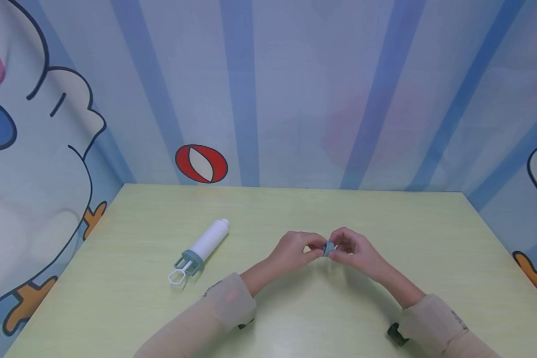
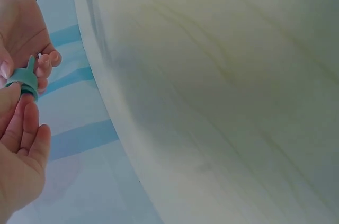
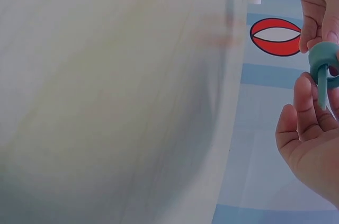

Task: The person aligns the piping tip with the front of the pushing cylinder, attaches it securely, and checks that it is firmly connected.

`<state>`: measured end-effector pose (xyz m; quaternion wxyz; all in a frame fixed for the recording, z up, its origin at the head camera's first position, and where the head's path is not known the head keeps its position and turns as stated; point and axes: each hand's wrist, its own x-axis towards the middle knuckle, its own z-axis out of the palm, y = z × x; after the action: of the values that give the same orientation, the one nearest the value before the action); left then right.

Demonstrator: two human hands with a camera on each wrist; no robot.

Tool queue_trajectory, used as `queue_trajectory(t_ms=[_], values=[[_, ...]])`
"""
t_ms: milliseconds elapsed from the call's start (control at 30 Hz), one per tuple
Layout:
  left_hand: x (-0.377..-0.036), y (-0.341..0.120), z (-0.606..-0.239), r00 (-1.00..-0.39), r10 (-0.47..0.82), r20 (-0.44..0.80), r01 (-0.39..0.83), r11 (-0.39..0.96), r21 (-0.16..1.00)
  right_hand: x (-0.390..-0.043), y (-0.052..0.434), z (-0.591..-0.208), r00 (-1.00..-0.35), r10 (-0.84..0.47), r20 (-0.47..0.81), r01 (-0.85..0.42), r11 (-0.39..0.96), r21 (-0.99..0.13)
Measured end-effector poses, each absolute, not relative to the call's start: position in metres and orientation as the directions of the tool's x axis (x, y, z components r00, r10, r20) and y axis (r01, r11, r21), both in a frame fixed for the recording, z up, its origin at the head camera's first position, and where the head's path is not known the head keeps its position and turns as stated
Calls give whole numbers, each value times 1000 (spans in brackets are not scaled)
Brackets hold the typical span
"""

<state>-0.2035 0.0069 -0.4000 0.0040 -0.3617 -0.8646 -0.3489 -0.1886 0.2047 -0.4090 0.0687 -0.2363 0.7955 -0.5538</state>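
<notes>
A small teal ring-shaped cap (image 1: pixel 328 247) with a thin prong is held just above the table between both hands. My left hand (image 1: pixel 295 250) pinches it from the left, my right hand (image 1: pixel 352 250) from the right. In the left wrist view the teal cap (image 2: pixel 24 81) sits between fingertips at the far left. The right wrist view shows the same cap (image 3: pixel 323 65) with its prong pointing down. A white syringe-like tube (image 1: pixel 203 245) with a teal collar and white loop handle lies on the table, left of my hands and untouched.
The pale green table (image 1: pixel 295 318) stands against a blue-striped cartoon backdrop (image 1: pixel 268 89). Beige sleeves cover both forearms, each with a dark wrist device near the table's front.
</notes>
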Motion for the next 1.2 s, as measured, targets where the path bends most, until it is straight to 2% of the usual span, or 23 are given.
queue_trajectory(t_ms=[200,533,833,1033,1200], values=[[-202,7,-400,-781,580,231,575,525,627,-186,202,-407,-877,-453,160,-316,294,-902],[-202,5,-400,-773,593,226,588,534,608,-185,200,-408,-868,-472,153,-329,315,-890],[-202,6,-399,-805,561,194,566,628,533,-183,194,-408,-847,-487,213,-392,302,-869],[-199,5,-399,-810,564,160,566,681,465,-183,191,-411,-849,-497,181,-388,352,-852],[-202,-2,-399,-815,559,150,567,717,407,-185,190,-409,-859,-481,179,-416,450,-790]])
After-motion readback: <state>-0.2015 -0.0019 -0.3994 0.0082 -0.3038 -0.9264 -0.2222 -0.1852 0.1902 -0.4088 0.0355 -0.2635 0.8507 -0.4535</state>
